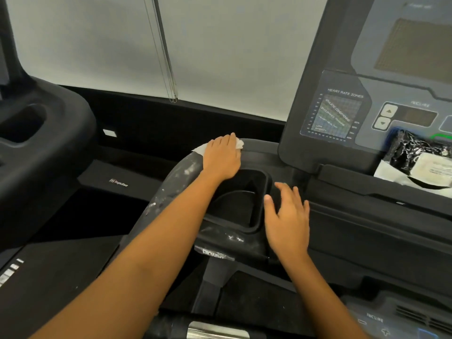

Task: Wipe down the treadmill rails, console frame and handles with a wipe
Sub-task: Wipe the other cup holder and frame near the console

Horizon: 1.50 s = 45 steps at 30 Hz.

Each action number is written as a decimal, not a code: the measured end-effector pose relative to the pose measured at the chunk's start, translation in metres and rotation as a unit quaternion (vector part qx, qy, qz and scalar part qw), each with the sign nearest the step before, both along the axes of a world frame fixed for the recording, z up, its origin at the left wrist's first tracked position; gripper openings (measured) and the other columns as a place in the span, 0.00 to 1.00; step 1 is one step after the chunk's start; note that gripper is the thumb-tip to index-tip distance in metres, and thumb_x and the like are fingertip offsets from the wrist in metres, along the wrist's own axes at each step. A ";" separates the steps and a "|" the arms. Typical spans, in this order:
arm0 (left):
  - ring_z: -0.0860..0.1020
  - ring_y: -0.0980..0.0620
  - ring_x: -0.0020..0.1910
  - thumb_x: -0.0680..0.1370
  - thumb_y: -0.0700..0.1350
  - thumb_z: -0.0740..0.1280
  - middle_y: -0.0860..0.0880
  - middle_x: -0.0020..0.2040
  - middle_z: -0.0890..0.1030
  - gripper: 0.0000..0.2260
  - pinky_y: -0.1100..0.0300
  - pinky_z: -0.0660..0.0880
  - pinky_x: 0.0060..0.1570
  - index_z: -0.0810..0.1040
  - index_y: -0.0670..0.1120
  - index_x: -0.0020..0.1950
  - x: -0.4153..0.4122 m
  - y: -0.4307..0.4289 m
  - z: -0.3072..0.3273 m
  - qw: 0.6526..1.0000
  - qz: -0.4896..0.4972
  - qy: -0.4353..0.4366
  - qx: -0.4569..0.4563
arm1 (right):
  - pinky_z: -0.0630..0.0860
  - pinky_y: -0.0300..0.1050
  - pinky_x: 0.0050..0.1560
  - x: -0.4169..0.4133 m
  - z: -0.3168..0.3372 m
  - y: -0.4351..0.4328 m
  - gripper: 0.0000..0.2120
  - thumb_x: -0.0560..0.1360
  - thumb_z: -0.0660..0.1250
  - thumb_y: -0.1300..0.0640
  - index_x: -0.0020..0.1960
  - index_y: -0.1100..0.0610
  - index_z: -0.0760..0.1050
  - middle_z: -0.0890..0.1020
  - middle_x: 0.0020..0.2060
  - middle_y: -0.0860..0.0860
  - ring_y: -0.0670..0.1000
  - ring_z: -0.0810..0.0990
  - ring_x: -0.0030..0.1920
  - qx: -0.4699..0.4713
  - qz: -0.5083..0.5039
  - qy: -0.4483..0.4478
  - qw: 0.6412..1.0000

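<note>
**Left hand (221,157) flat on the wipe (199,149) at the console frame's (171,182) far corner; right hand (287,218) open beside the cup holder (239,204)**

Two bare hands are in view, and one wipe. The left hand lies palm down with straight, closed fingers, pressing the white wipe onto the curved top edge of the treadmill's console frame, just behind the cup holder. The right hand is open with fingers spread and holds nothing. It is over the frame at the cup holder's right rim, and I cannot tell whether it touches the surface.

Most of the wipe is hidden under the left palm. A flat corner sticks out to the left of the hand and a crumpled edge shows past the fingertips on the right. Its long axis therefore runs left to right along the frame's edge, while the fingers point away toward the window blind (220,45).

White specks mark the frame's left side and the lip below the cup holder. One console panel (335,113) carries a heart-rate-zones chart and two arrow buttons (389,111) under the word INCLINE. One black-and-white packet (415,152) sits on the console ledge, cut off by the right edge, and its label is too blurred to read. A neighbouring machine (36,143) at left shows a second cup holder. A metal grip plate (215,332) is cut off at the bottom edge.
</note>
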State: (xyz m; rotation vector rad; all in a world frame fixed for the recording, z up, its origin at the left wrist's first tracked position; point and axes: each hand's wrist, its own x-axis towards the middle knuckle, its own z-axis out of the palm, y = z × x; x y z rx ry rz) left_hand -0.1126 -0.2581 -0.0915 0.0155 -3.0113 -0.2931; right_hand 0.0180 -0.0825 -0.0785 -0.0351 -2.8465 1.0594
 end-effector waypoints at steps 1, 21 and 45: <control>0.66 0.45 0.69 0.82 0.49 0.52 0.44 0.71 0.68 0.24 0.52 0.61 0.68 0.59 0.40 0.76 0.004 -0.003 -0.002 1.000 0.004 0.002 0.000 | 0.46 0.54 0.77 -0.001 0.001 -0.001 0.23 0.81 0.56 0.47 0.74 0.52 0.63 0.64 0.75 0.52 0.52 0.52 0.78 0.050 0.021 -0.007 0.999; 0.73 0.42 0.60 0.82 0.53 0.52 0.42 0.62 0.75 0.19 0.47 0.68 0.60 0.70 0.41 0.64 0.005 -0.029 0.015 0.991 0.094 -0.087 0.048 | 0.39 0.56 0.76 -0.006 -0.003 -0.005 0.31 0.80 0.45 0.38 0.78 0.52 0.54 0.53 0.78 0.51 0.51 0.42 0.78 0.155 0.047 -0.046 0.986; 0.47 0.50 0.78 0.84 0.46 0.49 0.48 0.79 0.48 0.24 0.53 0.47 0.75 0.48 0.44 0.79 0.060 -0.011 -0.007 0.994 -0.095 -0.048 0.021 | 0.39 0.57 0.76 -0.006 -0.005 -0.002 0.29 0.80 0.47 0.39 0.76 0.53 0.57 0.57 0.77 0.52 0.51 0.44 0.78 0.144 0.054 -0.038 0.987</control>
